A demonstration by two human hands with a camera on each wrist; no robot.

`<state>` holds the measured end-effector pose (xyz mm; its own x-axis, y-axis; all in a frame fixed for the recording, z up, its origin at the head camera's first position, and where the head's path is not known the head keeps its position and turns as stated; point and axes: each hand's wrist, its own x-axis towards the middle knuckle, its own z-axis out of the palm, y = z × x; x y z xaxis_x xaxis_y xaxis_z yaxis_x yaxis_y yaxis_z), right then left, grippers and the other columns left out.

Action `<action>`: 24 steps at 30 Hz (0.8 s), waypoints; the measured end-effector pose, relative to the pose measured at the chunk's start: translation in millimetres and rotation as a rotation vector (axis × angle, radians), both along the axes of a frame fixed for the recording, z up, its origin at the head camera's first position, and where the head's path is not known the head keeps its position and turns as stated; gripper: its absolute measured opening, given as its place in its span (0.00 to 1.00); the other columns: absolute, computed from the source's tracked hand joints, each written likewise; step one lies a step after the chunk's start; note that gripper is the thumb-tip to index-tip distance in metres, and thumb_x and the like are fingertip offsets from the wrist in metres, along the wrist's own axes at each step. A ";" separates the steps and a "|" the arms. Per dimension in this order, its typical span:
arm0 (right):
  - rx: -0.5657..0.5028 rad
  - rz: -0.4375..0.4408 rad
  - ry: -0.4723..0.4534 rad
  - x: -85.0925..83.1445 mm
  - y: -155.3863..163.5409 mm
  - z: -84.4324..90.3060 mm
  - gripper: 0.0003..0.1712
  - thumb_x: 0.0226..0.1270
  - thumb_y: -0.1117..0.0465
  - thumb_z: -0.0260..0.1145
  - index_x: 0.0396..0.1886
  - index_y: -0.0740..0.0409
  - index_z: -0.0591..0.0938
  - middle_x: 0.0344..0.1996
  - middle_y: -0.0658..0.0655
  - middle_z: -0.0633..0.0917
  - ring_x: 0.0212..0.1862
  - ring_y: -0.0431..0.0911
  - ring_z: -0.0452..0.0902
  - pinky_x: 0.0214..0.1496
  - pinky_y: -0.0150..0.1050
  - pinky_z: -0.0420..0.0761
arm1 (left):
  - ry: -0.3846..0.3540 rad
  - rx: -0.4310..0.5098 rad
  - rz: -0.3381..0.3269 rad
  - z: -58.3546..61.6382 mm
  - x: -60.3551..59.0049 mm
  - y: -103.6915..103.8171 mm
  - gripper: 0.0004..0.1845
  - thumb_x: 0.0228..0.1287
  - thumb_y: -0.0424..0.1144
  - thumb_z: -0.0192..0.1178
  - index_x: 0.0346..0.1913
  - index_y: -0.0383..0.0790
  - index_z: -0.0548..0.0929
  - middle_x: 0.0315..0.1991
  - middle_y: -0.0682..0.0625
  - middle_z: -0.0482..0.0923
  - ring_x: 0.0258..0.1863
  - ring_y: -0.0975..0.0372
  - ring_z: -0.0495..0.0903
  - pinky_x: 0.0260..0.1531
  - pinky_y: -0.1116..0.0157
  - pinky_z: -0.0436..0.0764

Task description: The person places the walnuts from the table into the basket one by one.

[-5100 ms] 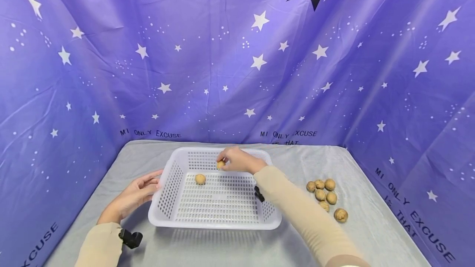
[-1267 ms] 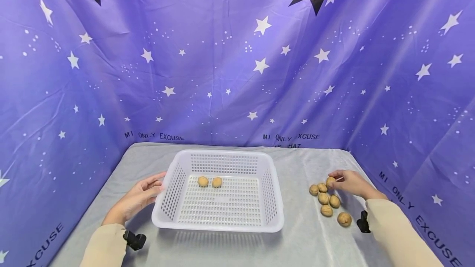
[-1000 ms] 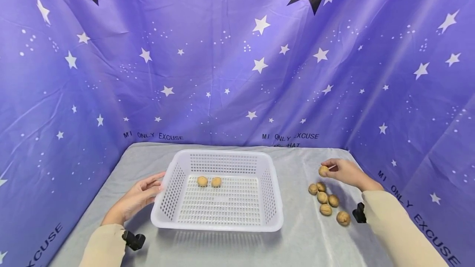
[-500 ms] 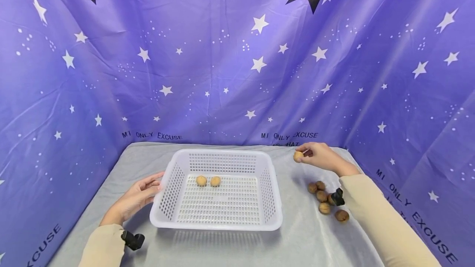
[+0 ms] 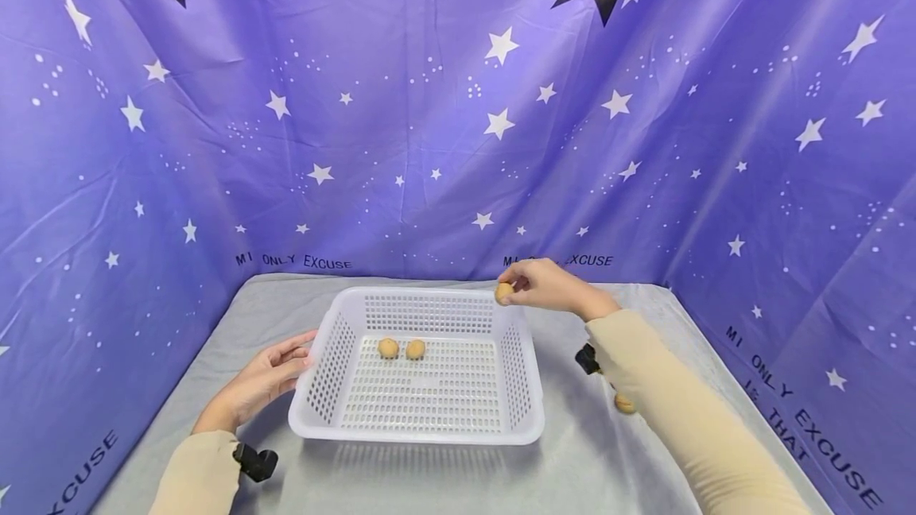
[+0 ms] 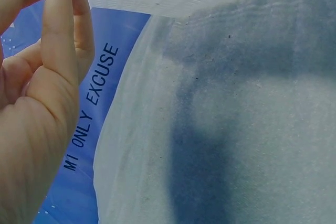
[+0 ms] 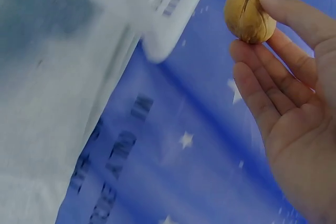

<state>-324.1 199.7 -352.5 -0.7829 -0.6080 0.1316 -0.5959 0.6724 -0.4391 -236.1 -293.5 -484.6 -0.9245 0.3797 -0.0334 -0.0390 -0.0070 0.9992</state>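
Observation:
A tan walnut [image 7: 250,16] is pinched between the thumb and fingertips of my right hand [image 5: 547,286], which is over the far right corner of the white plastic basket [image 5: 422,437]. Two walnuts, a left one [image 5: 388,348] and a right one [image 5: 415,350], lie side by side on the perforated basket floor, toward the back left. At the basket's left side my left hand [image 5: 261,376] grips the rim with thumb and fingers. From the left wrist, the fingers [image 6: 58,30] reach up to the basket's edge.
Right of the basket, a walnut [image 5: 625,403] shows on the grey cloth-covered table [image 5: 401,483]; my right forearm [image 5: 687,412] hides the others there. A purple starry curtain [image 5: 429,102] encloses the table at the back and sides.
My right hand placed a second walnut in the basket, then picked another from the group on the right and carried it left to the basket's far right corner. The left hand stayed put.

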 end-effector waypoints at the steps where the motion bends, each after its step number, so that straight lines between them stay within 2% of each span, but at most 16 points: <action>1: 0.005 0.011 -0.010 -0.4 -7.5 0.0 0.20 0.63 0.54 0.74 0.51 0.58 0.86 0.44 0.51 0.87 0.45 0.45 0.84 0.51 0.42 0.83 | 0.000 -0.001 -0.001 0.0 0.1 -0.2 0.34 0.76 0.31 0.54 0.78 0.30 0.52 0.59 0.38 0.74 0.54 0.57 0.80 0.52 0.59 0.82; 9: 0.049 0.089 -0.076 -7.6 -56.7 -15.7 0.18 0.64 0.57 0.73 0.52 0.58 0.85 0.45 0.51 0.87 0.44 0.41 0.83 0.49 0.35 0.82 | 0.001 -0.005 -0.001 1.6 0.6 -0.6 0.34 0.76 0.32 0.54 0.78 0.30 0.52 0.59 0.39 0.75 0.54 0.58 0.80 0.53 0.59 0.82; 12: 0.066 0.088 -0.115 -8.8 -70.2 -25.1 0.19 0.65 0.57 0.72 0.53 0.58 0.85 0.47 0.51 0.87 0.45 0.41 0.83 0.49 0.33 0.82 | 0.000 -0.001 -0.002 2.1 0.6 -0.3 0.34 0.76 0.31 0.54 0.78 0.30 0.52 0.59 0.40 0.75 0.53 0.58 0.80 0.52 0.59 0.82; 18: 0.081 0.074 -0.228 -9.9 -88.6 -46.9 0.19 0.65 0.58 0.72 0.54 0.60 0.84 0.47 0.50 0.86 0.48 0.42 0.82 0.53 0.37 0.81 | 0.000 0.008 -0.012 0.8 0.2 0.5 0.34 0.76 0.31 0.54 0.78 0.29 0.52 0.58 0.39 0.75 0.53 0.57 0.80 0.52 0.58 0.82; 24: 0.071 0.031 -0.316 -11.6 -104.5 -69.6 0.15 0.62 0.58 0.75 0.48 0.56 0.86 0.42 0.48 0.86 0.47 0.42 0.80 0.55 0.40 0.80 | 0.007 0.012 -0.004 -1.4 0.1 -0.5 0.34 0.76 0.30 0.54 0.78 0.29 0.53 0.60 0.37 0.75 0.54 0.57 0.80 0.52 0.59 0.82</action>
<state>-335.7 95.2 -422.1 -0.7594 -0.6308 -0.1593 -0.4578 0.6920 -0.5581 -236.0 -294.0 -486.0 -0.9234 0.3833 -0.0222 -0.0317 -0.0185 0.9993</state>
